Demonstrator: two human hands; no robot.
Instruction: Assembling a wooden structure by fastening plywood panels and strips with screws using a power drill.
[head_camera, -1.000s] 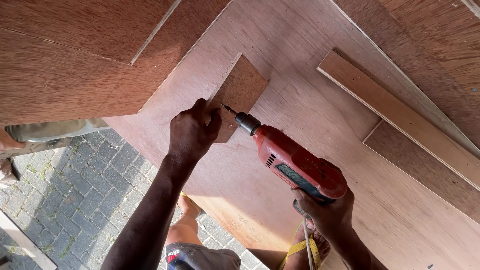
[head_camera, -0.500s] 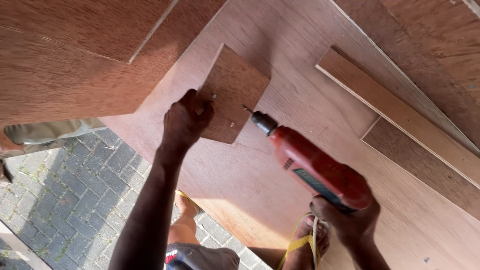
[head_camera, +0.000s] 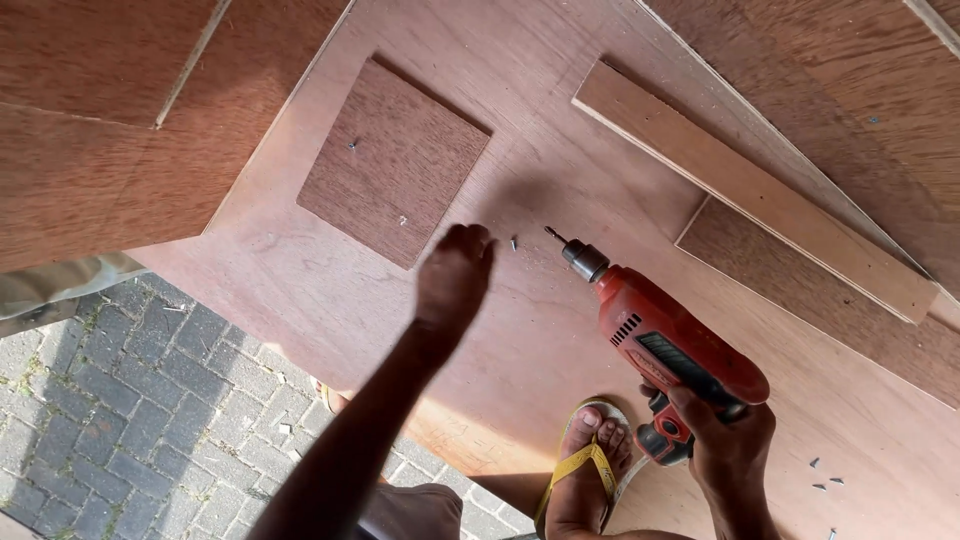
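Note:
My right hand (head_camera: 728, 443) grips the handle of a red power drill (head_camera: 665, 340), its bit (head_camera: 555, 237) pointing up-left just above a large plywood sheet (head_camera: 540, 330). My left hand (head_camera: 455, 275) hovers over the sheet with curled fingers, its fingertips close to a small loose screw (head_camera: 514, 243). A square wooden piece (head_camera: 393, 160) lies flat on the sheet, up and left of my left hand, with two screws in it.
A long wooden strip (head_camera: 750, 185) lies on the sheet at the upper right. Several loose screws (head_camera: 822, 478) are scattered at the lower right. My sandalled foot (head_camera: 585, 475) rests on the sheet's near part. Grey paving bricks (head_camera: 130, 400) lie at the lower left.
My left hand has left the square piece and moved right and down toward the loose screw. The drill has pulled back off the square piece to the right.

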